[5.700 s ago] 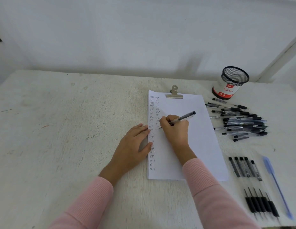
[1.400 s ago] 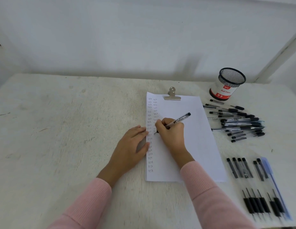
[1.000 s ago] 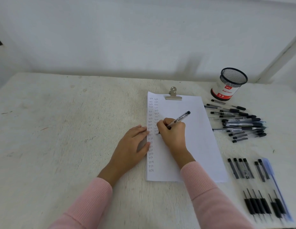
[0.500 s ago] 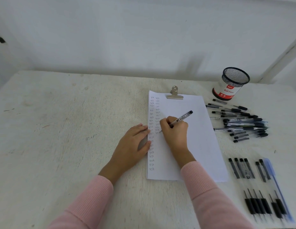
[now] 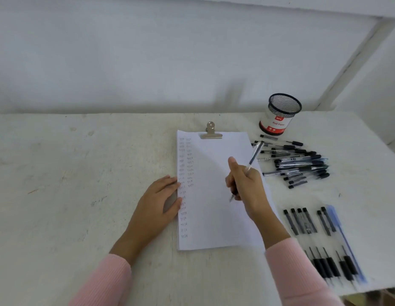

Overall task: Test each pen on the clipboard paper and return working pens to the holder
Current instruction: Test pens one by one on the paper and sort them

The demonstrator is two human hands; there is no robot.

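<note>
A white sheet (image 5: 216,195) lies under the metal clip (image 5: 210,133) of a clipboard, with two columns of small test marks down its left side. My right hand (image 5: 247,186) grips a clear black-tipped pen (image 5: 255,154) above the sheet's right half, tip pointing down and off the paper. My left hand (image 5: 156,199) rests flat on the table, fingertips on the sheet's left edge. The black mesh pen holder (image 5: 280,114) stands at the back right. A pile of pens (image 5: 300,163) lies just in front of it.
Several black pens (image 5: 311,221) are laid out in a row at the front right, beside a blue pen (image 5: 344,239), close to the table's right front edge. A white wall runs behind the table. The table's left half is bare white surface (image 5: 70,184).
My right hand has lifted the pen off the marks column and moved right over the sheet's right half, with the pen now more upright. My left hand has stayed put.
</note>
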